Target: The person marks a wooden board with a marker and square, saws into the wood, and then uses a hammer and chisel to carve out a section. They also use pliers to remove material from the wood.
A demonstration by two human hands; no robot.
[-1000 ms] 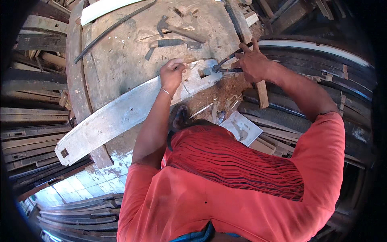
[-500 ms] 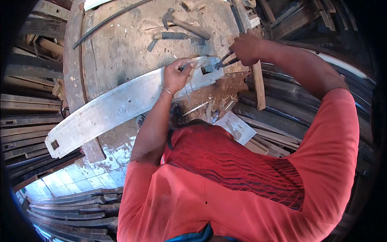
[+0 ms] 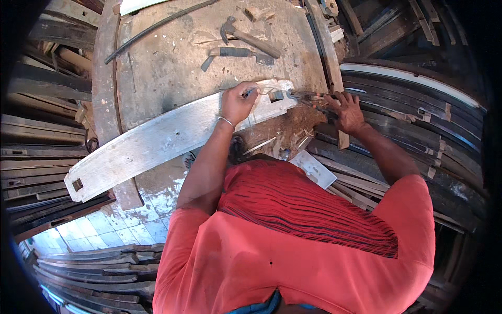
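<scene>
A long, slightly curved wooden board, pale and whitened, lies slantwise over the near edge of the bench, with a square hole cut near each end. My left hand rests on its right part, thumb and forefinger pinched round what looks like a thin wire; a strand hangs below the hand. At the board's right end, dark pincers have their jaws against the wood. My right hand is closed on their handles, partly hiding them. What the jaws grip is too small to make out.
On the wooden bench lie a claw hammer, a dark-handled blade tool and a long dark rod. Stacked timbers flank both sides. Wood scraps and a white panel lie below the board.
My right hand has come down and rolled over with the pincers, whose handles now point right rather than up. The left hand keeps its place on the board. The whole view has shifted slightly.
</scene>
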